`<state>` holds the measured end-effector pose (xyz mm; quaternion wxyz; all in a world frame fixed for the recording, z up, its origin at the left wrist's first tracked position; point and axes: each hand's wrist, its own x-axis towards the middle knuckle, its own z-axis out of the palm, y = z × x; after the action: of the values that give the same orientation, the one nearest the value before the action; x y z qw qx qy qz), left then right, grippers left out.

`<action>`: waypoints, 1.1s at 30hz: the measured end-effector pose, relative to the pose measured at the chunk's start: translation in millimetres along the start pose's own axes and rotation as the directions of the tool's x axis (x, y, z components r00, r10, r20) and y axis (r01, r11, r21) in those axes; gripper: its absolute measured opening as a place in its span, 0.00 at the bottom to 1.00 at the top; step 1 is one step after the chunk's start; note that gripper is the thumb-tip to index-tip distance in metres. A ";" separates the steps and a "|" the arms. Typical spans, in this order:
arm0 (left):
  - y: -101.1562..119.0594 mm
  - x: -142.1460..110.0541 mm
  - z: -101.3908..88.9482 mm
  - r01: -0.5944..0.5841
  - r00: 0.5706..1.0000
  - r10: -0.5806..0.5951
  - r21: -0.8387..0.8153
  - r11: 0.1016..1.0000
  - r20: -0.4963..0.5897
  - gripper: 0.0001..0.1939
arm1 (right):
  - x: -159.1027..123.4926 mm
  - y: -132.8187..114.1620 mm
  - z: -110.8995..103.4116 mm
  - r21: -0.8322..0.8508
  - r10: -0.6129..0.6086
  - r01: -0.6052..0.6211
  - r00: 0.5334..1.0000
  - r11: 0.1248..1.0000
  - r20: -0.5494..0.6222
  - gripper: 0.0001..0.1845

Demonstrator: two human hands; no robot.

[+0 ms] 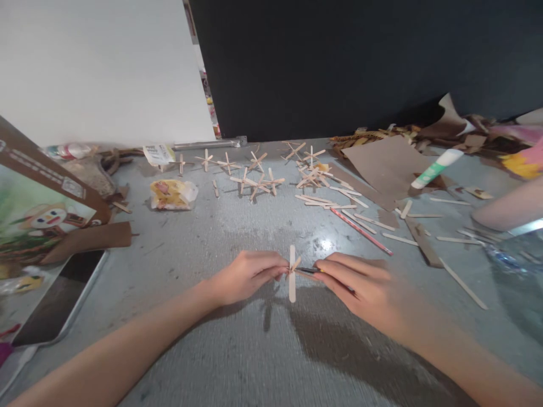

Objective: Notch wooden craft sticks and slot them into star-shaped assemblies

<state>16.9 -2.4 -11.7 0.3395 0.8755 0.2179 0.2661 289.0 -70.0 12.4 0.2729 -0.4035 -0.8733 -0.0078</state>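
Observation:
My left hand pinches a small cross of wooden craft sticks at its middle, raised above the grey table. One stick of it stands lengthwise and shorter pieces cross it. My right hand is closed around a slim tool with a dark metal tip; its handle is mostly hidden by the fingers, so its kind is unclear. The tip touches or lies very near the centre of the cross. Beyond my hands, several finished-looking stick crosses stand on the table.
Loose craft sticks and a red pencil lie right of centre. Brown cardboard and a green-white tube are at back right. A phone lies left, near a yellow packet. A black panel stands behind.

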 end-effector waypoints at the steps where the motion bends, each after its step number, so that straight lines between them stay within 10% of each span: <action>1: 0.0 -0.2 0.1 0.002 1.000 -0.002 0.003 1.000 -0.001 0.18 | -0.2 -0.2 0.3 0.004 0.006 -0.006 1.000 1.000 0.005 0.15; 26: 0.9 -0.9 1.5 -0.109 0.992 0.113 0.089 0.990 -0.048 0.15 | 14.5 -7.5 -7.4 0.295 0.234 -0.306 0.938 0.905 0.255 0.17; 33: 2.0 -4.3 2.6 -0.025 0.985 0.049 0.142 0.989 -0.166 0.15 | 19.1 -5.1 -22.8 0.335 0.406 -0.424 0.905 0.841 0.124 0.19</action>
<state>15.6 -7.4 -13.3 0.2526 0.8752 0.2476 0.3300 286.1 -65.4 42.1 0.3152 -0.5269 -0.7585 0.2187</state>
